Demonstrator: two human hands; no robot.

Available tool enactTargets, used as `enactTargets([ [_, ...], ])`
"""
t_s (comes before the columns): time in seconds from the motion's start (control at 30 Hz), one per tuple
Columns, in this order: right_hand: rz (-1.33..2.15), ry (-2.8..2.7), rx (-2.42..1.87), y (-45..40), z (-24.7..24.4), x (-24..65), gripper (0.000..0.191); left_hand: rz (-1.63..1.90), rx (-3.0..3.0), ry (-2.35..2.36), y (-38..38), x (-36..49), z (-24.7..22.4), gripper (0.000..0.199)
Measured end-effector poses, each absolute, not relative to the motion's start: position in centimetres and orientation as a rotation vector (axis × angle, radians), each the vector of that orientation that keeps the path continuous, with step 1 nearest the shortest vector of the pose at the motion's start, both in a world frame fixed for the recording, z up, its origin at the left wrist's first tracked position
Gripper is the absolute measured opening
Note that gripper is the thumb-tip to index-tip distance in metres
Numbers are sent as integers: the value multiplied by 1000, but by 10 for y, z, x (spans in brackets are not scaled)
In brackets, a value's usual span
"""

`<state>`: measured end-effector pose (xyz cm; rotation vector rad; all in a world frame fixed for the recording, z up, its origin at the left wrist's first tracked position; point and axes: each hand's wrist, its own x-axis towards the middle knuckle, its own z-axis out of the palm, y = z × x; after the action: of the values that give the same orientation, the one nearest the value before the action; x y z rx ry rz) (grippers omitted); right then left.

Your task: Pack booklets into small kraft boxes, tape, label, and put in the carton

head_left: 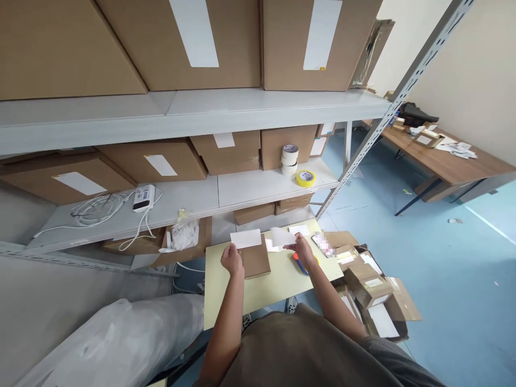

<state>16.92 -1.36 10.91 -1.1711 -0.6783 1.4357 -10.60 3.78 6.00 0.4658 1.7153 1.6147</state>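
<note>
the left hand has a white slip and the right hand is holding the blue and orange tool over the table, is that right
Not quite: the head view shows the right hand holding a thin pale sheet; the blue and orange tool lies on the table. The left hand does have a white slip.

No text can be read. Small, unclear print marks the power strip (144, 198), near the front edge of the middle shelf (245, 187), and the cores of the white tape (289, 152) and yellow tape (305, 178) toward its right end. Labels (195, 32) on boxes (237, 48) are illegible; the phone (323, 244) is blurred.
</note>
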Motion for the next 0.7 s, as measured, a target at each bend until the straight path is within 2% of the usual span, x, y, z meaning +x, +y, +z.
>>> enactTargets([
  [0.3,1375,-745,-1209,18,92,72,42,1549,718,1532,27,-190,55,49],
  [0.53,1587,-891,-1298,76,49,-89,39,1600,737,1681,-18,-294,55,47],
  [0.7,1738,-843,-1322,126,41,-211,43,1597,701,1810,-51,-352,73,45],
])
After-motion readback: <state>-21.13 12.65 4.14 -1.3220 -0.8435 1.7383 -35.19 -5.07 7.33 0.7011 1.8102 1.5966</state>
